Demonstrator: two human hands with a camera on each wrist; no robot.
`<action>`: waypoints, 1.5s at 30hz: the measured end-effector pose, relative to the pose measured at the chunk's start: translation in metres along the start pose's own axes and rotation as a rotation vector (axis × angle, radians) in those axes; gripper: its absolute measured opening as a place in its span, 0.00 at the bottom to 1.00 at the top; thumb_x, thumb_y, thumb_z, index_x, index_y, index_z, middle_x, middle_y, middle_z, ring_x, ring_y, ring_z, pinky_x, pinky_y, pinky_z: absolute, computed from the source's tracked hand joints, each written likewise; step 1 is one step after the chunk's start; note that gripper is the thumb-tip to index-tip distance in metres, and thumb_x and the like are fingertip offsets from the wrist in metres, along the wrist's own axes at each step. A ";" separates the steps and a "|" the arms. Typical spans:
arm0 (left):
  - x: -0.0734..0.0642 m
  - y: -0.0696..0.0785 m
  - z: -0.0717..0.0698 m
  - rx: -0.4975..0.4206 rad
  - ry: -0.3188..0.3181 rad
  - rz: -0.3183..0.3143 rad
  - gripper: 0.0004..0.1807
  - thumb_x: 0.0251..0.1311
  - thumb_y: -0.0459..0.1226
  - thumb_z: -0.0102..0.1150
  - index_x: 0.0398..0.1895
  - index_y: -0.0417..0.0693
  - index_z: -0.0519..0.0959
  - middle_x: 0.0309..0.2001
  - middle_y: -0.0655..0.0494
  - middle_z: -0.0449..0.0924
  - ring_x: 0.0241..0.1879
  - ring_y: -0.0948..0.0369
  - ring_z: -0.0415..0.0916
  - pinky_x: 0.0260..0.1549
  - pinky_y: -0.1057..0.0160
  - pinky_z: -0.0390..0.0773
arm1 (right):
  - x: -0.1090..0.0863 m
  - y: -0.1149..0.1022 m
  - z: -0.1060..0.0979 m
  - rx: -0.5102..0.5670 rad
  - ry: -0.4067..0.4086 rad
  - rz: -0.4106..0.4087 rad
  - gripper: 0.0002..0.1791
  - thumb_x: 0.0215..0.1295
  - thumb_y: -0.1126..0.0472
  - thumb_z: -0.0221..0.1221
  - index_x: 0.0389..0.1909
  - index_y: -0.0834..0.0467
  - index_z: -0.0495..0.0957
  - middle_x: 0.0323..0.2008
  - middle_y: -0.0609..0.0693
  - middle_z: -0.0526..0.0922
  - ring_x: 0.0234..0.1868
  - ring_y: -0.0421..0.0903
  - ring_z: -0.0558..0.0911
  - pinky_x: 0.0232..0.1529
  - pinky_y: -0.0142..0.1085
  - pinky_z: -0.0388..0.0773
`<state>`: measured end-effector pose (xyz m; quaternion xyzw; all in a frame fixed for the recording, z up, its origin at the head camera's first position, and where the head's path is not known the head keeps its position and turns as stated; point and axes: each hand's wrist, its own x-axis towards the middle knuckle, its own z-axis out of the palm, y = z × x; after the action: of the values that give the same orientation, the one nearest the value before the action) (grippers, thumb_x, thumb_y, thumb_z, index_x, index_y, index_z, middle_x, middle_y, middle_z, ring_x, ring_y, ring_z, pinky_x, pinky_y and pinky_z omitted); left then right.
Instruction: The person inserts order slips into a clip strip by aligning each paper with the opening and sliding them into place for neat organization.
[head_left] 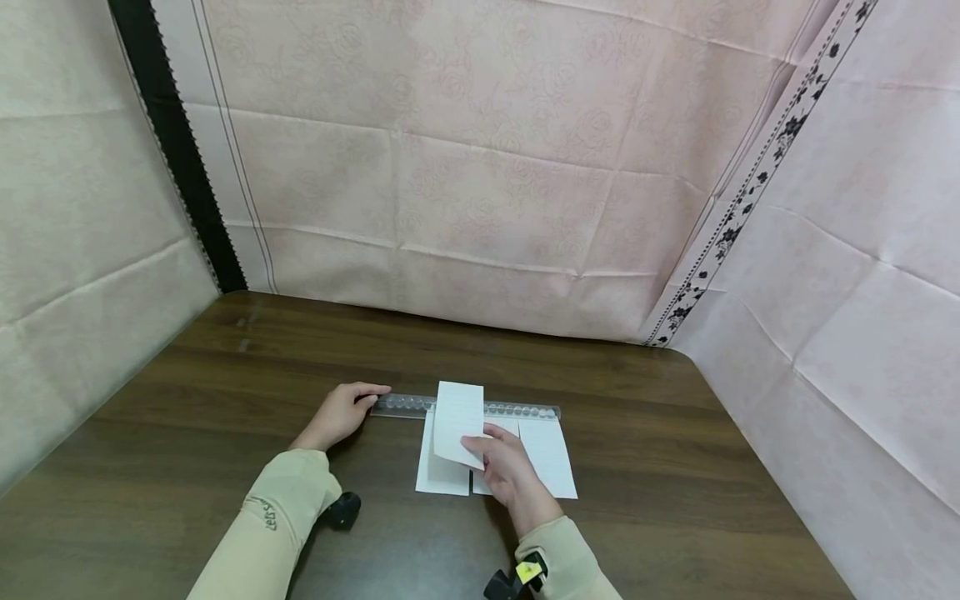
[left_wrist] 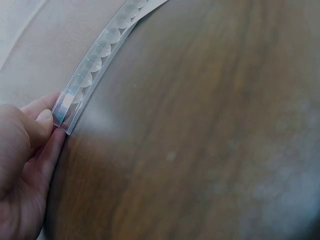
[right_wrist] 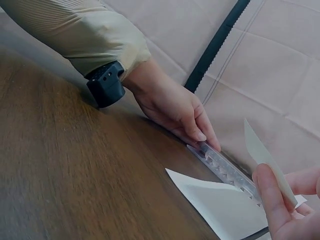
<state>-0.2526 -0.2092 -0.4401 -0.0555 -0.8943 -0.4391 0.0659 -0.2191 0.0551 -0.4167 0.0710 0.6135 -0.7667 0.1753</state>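
A long clear plastic strip point(head_left: 405, 406) with a row of rounded scallops lies across the table. My left hand point(head_left: 337, 418) pinches its left end between thumb and fingers, as the left wrist view shows up close. In my right hand point(head_left: 513, 477) a small white card point(head_left: 458, 421) is held between thumb and fingers, raised in front of the strip and hiding part of it. Below the strip lie white sheets, one on the left point(head_left: 442, 477) and one on the right point(head_left: 550, 458), their top edges at the strip. The right wrist view shows the card point(right_wrist: 267, 155) edge-on.
Brown wood-grain tabletop point(head_left: 645, 517) surrounds the work. Pale patterned cloth point(head_left: 480, 183) hangs behind and on both sides, with a black band point(head_left: 180, 133) at the left corner. Black wrist devices sit on both sleeves, the left one point(head_left: 343, 511) close to the table.
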 end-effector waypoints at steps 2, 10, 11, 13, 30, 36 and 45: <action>0.000 0.000 0.000 -0.002 -0.004 -0.003 0.15 0.67 0.29 0.47 0.52 0.42 0.79 0.53 0.42 0.75 0.57 0.46 0.68 0.54 0.46 0.67 | -0.001 0.000 0.001 -0.003 -0.001 -0.002 0.23 0.59 0.73 0.57 0.56 0.70 0.67 0.44 0.56 0.79 0.40 0.46 0.81 0.44 0.40 0.77; 0.000 -0.002 0.000 -0.008 -0.013 -0.017 0.15 0.67 0.29 0.46 0.52 0.43 0.79 0.54 0.42 0.75 0.57 0.46 0.68 0.54 0.45 0.67 | -0.003 0.001 0.008 -0.024 0.012 0.026 0.27 0.59 0.72 0.58 0.60 0.69 0.63 0.49 0.60 0.76 0.41 0.46 0.79 0.50 0.44 0.74; 0.001 -0.002 0.000 -0.007 -0.013 -0.016 0.15 0.67 0.29 0.46 0.52 0.43 0.79 0.54 0.43 0.75 0.57 0.46 0.68 0.54 0.45 0.67 | -0.003 0.001 0.008 -0.022 0.012 0.027 0.28 0.59 0.72 0.58 0.60 0.69 0.62 0.50 0.60 0.75 0.41 0.46 0.79 0.50 0.44 0.74; 0.001 -0.002 0.000 -0.007 -0.012 -0.012 0.15 0.67 0.29 0.47 0.52 0.43 0.79 0.54 0.42 0.75 0.57 0.46 0.68 0.54 0.45 0.67 | -0.003 0.001 0.010 -0.014 0.009 0.026 0.28 0.59 0.73 0.58 0.60 0.69 0.62 0.49 0.60 0.75 0.41 0.46 0.79 0.50 0.46 0.74; 0.002 -0.005 0.000 -0.023 -0.008 -0.006 0.15 0.67 0.29 0.47 0.52 0.42 0.79 0.53 0.44 0.76 0.57 0.47 0.68 0.54 0.46 0.67 | -0.005 0.009 0.024 -0.006 -0.025 0.020 0.29 0.58 0.73 0.59 0.59 0.71 0.61 0.47 0.58 0.76 0.40 0.45 0.79 0.47 0.43 0.77; 0.002 -0.004 0.000 -0.024 -0.010 -0.011 0.15 0.67 0.29 0.46 0.53 0.42 0.79 0.54 0.43 0.75 0.57 0.47 0.68 0.54 0.46 0.67 | -0.004 0.012 0.029 -0.002 -0.049 0.009 0.22 0.57 0.73 0.59 0.53 0.70 0.68 0.41 0.55 0.80 0.38 0.45 0.81 0.43 0.40 0.78; 0.002 -0.004 0.000 -0.028 -0.009 -0.018 0.15 0.67 0.29 0.46 0.52 0.42 0.79 0.53 0.43 0.76 0.57 0.47 0.68 0.54 0.45 0.67 | -0.006 0.016 0.036 -0.009 -0.057 0.007 0.20 0.57 0.73 0.59 0.51 0.69 0.70 0.38 0.54 0.81 0.37 0.45 0.81 0.42 0.39 0.79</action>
<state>-0.2549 -0.2119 -0.4428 -0.0502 -0.8889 -0.4518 0.0568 -0.2041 0.0181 -0.4209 0.0503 0.6115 -0.7649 0.1959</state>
